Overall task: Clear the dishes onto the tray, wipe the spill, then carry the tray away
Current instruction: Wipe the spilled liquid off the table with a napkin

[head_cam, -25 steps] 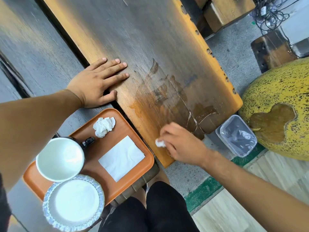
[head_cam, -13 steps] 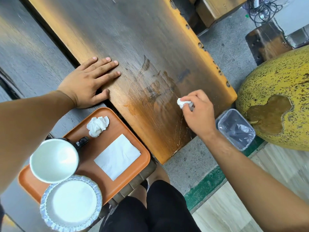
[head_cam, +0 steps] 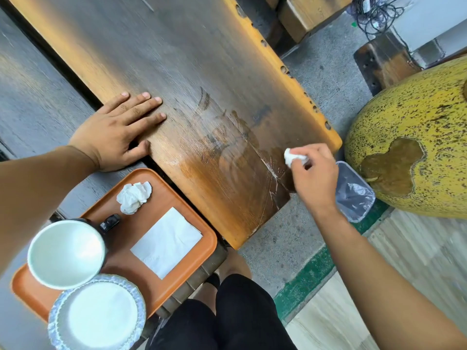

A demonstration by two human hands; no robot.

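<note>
Pinching a tissue wad (head_cam: pixel 293 156) in our right hand (head_cam: pixel 312 176) near the table's (head_cam: pixel 177 51) right edge, over the wet spill (head_cam: pixel 227 147); our left hand (head_cam: pixel 118 132) lies flat, fingers spread, beyond the tray (head_cam: pixel 126 233); the plate (head_cam: pixel 97 315) is cut off below.

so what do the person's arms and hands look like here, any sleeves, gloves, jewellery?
Both forearms are bare up to the frame edge: no sleeves show. The left hand and right hand are ungloved, with no rings, watch or wristband visible. Fingernails on the left hand are short and unpainted. The only clothing in view is dark, black-looking fabric over the legs at the bottom of the picture.
</note>
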